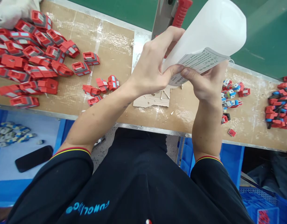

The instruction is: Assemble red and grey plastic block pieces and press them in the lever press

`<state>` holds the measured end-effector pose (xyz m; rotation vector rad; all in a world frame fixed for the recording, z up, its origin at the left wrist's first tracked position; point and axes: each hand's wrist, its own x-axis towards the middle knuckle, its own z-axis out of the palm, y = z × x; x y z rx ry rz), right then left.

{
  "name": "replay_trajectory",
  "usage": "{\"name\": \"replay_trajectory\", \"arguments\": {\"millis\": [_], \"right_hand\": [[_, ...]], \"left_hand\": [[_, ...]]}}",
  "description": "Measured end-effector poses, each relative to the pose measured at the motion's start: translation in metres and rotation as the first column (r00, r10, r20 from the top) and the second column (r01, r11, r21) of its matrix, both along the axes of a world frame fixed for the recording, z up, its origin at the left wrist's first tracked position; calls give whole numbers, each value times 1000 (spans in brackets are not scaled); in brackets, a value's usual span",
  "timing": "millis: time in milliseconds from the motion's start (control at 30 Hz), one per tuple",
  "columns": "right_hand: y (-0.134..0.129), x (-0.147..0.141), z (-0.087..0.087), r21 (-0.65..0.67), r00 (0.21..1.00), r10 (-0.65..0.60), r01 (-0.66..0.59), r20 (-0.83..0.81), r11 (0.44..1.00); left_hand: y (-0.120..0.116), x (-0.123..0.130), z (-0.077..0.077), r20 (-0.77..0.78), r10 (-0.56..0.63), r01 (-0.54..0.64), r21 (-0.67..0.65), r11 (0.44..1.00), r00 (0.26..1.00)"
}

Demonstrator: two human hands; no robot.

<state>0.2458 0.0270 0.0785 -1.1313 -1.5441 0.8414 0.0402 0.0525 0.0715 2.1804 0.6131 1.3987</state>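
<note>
A large white plastic bottle (208,28) with a printed paper label (201,60) is tilted above the bench, its base toward the upper right. My left hand (155,62) is wrapped round its lower-left end, thumb on the label side. My right hand (204,81) grips it from the right, and the two thumb tips nearly meet over the label. The bottle's narrow end is hidden behind my hands. Below them lies a torn piece of cardboard (150,101) with a few small sticks (166,94) on it.
Many red toy vehicle parts (38,62) cover the bench's left side. Blue, white and red pieces (230,93) lie to the right, with a red and black pile (280,109) beyond. A red-handled tool (182,12) stands behind the bottle. A phone (34,158) rests lower left.
</note>
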Motion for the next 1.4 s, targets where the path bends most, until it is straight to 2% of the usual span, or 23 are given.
{"name": "replay_trajectory", "arguments": {"millis": [100,200,333,467,533,600,667,767,867,933,1000,1067,1133,1200,1400], "right_hand": [[-1,-2,0,-5,999,11,-12,-34,1000],[-6,-4,2,-81,999,3,-8,-54,997],[-12,-3,2,-167,988,-100,80,-115,983],[-18,-5,1,-171,979,-112,82,-172,982],[-21,-6,-1,-185,969,-121,82,-214,979],[-23,-6,-5,-233,936,-195,128,-293,964],[-25,-4,-10,-277,888,-272,174,-371,945],[-28,0,-21,-296,815,-359,242,-455,924],[-31,3,-32,-267,754,-429,337,-497,903],[-33,3,-39,-222,752,-437,377,-494,899],[-34,2,-45,-171,764,-425,394,-485,903],[-37,1,-49,-135,768,-417,405,-486,904],[-40,-1,-52,-133,758,-422,414,-497,900],[-44,-3,-54,-174,739,-438,410,-512,895],[-51,-6,-59,-282,646,-479,390,-595,877]], "left_hand": [[-1,1,0,15,32,-31,-71,997,999],[-3,1,1,29,37,-33,-142,989,999],[-4,-3,6,14,3,1,-248,969,1000],[-2,-7,8,-85,-46,27,-203,979,995],[2,-5,3,-125,-8,-14,-170,985,992],[5,-2,-4,-116,37,-58,-182,982,993],[4,0,-7,-39,64,-73,-286,955,997],[-4,-3,-1,105,116,-50,-489,871,988],[-17,-16,12,167,185,-57,-572,818,968],[-24,-27,15,189,267,-107,-594,798,945],[-30,-41,12,211,337,-160,-579,799,918],[-35,-55,4,236,352,-186,-524,831,906],[-42,-69,-6,250,333,-200,-439,876,909],[-49,-82,-16,230,352,-251,-377,892,907],[-71,-105,-28,197,468,-386,-345,855,861]]}}
